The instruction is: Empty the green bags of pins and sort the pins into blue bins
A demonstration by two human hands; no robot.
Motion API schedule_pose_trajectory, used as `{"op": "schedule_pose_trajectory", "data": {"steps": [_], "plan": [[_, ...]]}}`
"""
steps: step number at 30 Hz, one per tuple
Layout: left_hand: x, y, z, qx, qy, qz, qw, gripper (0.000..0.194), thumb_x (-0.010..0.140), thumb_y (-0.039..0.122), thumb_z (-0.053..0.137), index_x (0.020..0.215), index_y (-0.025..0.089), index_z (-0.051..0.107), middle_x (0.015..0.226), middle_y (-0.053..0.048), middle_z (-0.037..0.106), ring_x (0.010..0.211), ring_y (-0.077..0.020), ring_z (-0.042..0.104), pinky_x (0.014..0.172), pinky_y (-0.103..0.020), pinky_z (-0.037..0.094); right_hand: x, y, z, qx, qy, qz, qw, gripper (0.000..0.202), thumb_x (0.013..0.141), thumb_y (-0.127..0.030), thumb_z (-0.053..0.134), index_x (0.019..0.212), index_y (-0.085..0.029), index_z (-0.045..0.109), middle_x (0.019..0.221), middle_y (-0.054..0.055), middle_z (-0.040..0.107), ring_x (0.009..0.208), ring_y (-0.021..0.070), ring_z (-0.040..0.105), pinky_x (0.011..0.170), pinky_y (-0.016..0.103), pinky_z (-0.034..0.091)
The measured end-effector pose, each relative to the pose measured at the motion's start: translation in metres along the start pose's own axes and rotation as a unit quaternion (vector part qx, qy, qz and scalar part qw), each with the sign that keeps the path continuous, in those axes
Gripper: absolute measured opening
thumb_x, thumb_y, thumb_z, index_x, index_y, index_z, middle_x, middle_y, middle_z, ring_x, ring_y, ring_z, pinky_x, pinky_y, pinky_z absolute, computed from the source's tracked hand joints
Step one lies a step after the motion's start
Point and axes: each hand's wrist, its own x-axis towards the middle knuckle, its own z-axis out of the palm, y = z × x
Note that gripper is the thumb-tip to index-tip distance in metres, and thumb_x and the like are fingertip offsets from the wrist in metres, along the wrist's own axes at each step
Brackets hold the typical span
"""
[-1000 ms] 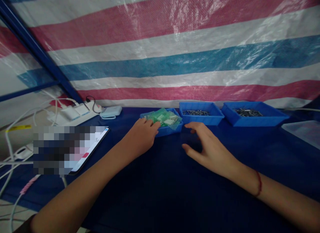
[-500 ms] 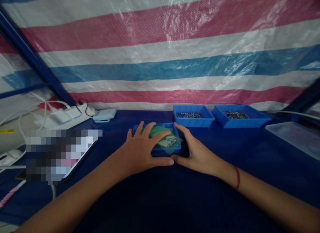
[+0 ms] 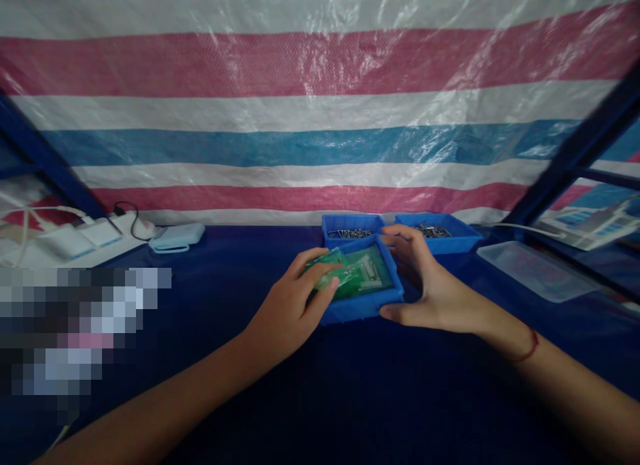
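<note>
A small blue plastic bin (image 3: 360, 307) sits between my hands, turned at a slight angle. Inside lies a green see-through plastic bag (image 3: 345, 286) with pale, narrow pieces (image 3: 369, 273) showing at its right side. My left hand (image 3: 295, 298) reaches over the bin's left end, its thumb and fingers closed on the green bag. At the other end, my right hand (image 3: 433, 285) curves around the bin, thumb at the near corner and fingers by the far corner.
Behind stand two blue trays, one with screws (image 3: 353, 234) and one with dark metal pieces (image 3: 434, 231). A clear plastic lid (image 3: 537, 270) lies right. On the left are a light-blue case (image 3: 177, 237), a power strip (image 3: 95, 245) and a blurred-out device (image 3: 85, 332).
The bin has moved right, closer to the two trays behind, and has turned. My left fingers have gone from spread to closed on the bag. The view has swung right.
</note>
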Motion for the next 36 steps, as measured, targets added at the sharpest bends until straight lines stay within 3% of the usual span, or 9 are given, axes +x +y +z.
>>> {"op": "schedule_pose_trajectory", "data": {"steps": [5,9,11,15,18,20,24,31,36], "plan": [[-0.005,-0.006,0.016,-0.092,-0.006,-0.024,0.995,0.026,0.094,0.024,0.039,0.119,0.020,0.044,0.129,-0.009,0.050,0.119,-0.0197,0.048,0.102,-0.041,0.039,0.001,-0.005,-0.017,0.035,0.048,-0.046,0.997,0.065,0.066,-0.033,0.072,0.119,-0.030,0.035,0.137,0.008,0.038,0.125,0.0290,0.041,0.100,0.046,0.040],[-0.013,-0.008,0.028,-0.130,-0.061,-0.023,0.989,0.047,0.093,0.017,0.038,0.137,0.025,0.022,0.132,-0.009,0.047,0.122,-0.0197,0.046,0.103,-0.043,0.038,-0.003,-0.013,-0.010,-0.029,0.084,-0.088,0.992,0.051,0.074,-0.041,0.066,0.119,-0.030,0.045,0.137,0.006,0.040,0.132,0.0321,0.031,0.107,0.052,0.029],[-0.016,-0.008,0.029,-0.121,-0.074,0.000,0.990,0.052,0.090,0.015,0.040,0.138,0.026,0.021,0.138,-0.009,0.039,0.129,-0.0214,0.037,0.108,-0.045,0.031,-0.005,-0.014,-0.004,-0.067,0.081,-0.094,0.990,0.059,0.074,-0.042,0.065,0.126,-0.031,0.040,0.141,0.005,0.035,0.134,0.0327,0.026,0.107,0.052,0.027],[-0.020,-0.010,0.026,-0.139,-0.063,-0.002,0.988,0.067,0.088,0.025,0.049,0.141,0.025,0.009,0.148,-0.013,0.018,0.136,-0.0280,0.022,0.110,-0.050,0.026,-0.006,-0.013,0.007,-0.048,0.035,-0.063,0.996,0.084,0.073,-0.036,0.067,0.139,-0.033,0.015,0.142,0.007,0.032,0.125,0.0298,0.041,0.096,0.044,0.046],[-0.022,-0.012,0.026,-0.165,-0.075,-0.002,0.984,0.085,0.085,0.033,0.054,0.141,0.028,-0.010,0.150,-0.014,0.013,0.135,-0.0308,0.024,0.106,-0.053,0.031,-0.003,-0.016,0.010,-0.062,0.064,-0.066,0.994,0.094,0.066,-0.037,0.073,0.139,-0.029,0.013,0.142,0.011,0.030,0.128,0.0310,0.037,0.095,0.042,0.047],[-0.022,-0.013,0.027,-0.164,-0.079,0.008,0.983,0.091,0.083,0.035,0.057,0.141,0.029,-0.013,0.149,-0.015,0.014,0.135,-0.0322,0.025,0.106,-0.054,0.031,-0.001,-0.021,0.009,-0.088,0.069,-0.070,0.991,0.098,0.061,-0.038,0.076,0.138,-0.026,0.017,0.140,0.012,0.035,0.127,0.0324,0.039,0.098,0.045,0.044],[-0.020,-0.012,0.028,-0.177,-0.063,0.011,0.982,0.090,0.081,0.032,0.060,0.140,0.028,-0.008,0.148,-0.015,0.019,0.133,-0.0311,0.028,0.106,-0.053,0.031,0.000,-0.024,0.006,-0.166,0.041,-0.060,0.983,0.100,0.058,-0.039,0.076,0.141,-0.024,0.022,0.135,0.013,0.044,0.119,0.0341,0.047,0.098,0.052,0.041],[-0.019,-0.011,0.027,-0.144,-0.016,0.002,0.990,0.062,0.081,0.020,0.055,0.134,0.022,0.023,0.142,-0.012,0.029,0.131,-0.0260,0.030,0.108,-0.046,0.029,-0.001,-0.014,-0.007,-0.263,0.005,-0.081,0.961,0.094,0.064,-0.040,0.071,0.143,-0.021,0.022,0.142,0.013,0.037,0.129,0.0348,0.036,0.102,0.054,0.035],[-0.018,-0.007,0.024,-0.110,-0.054,0.004,0.992,0.043,0.081,0.023,0.055,0.121,0.021,0.041,0.127,-0.010,0.044,0.121,-0.0232,0.042,0.102,-0.042,0.036,-0.002,-0.019,-0.034,-0.253,0.056,-0.074,0.963,0.088,0.066,-0.046,0.069,0.142,-0.026,0.028,0.136,0.010,0.045,0.118,0.0355,0.049,0.096,0.058,0.040]]}}
